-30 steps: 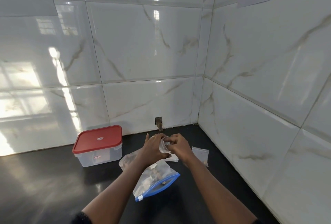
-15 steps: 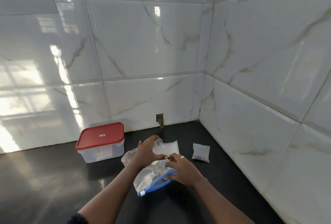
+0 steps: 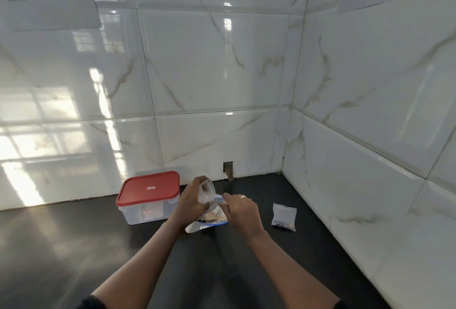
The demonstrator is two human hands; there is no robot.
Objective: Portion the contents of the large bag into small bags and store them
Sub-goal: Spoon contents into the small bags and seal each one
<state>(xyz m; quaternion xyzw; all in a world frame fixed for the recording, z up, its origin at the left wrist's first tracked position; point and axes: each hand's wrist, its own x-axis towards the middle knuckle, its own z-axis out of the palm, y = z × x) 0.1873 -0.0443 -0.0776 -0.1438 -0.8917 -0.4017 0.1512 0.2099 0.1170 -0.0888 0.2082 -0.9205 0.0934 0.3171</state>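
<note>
Labels: red-lidded clear plastic box (image 3: 148, 200) stickers, illegible.
Left grip (image 3: 191, 201): clamped round small clear bag (image 3: 206, 191).
Right grip (image 3: 243, 212): pinches large blue-zip bag (image 3: 197, 226).

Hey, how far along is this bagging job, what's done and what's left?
Done: one filled small bag lies on the counter to the right. In hand: the left hand holds an empty small bag open while the right hand grips the large bag at its mouth; contents show inside. Left: fill this one, portion the rest, store them; the red-lidded container is shut.
</note>
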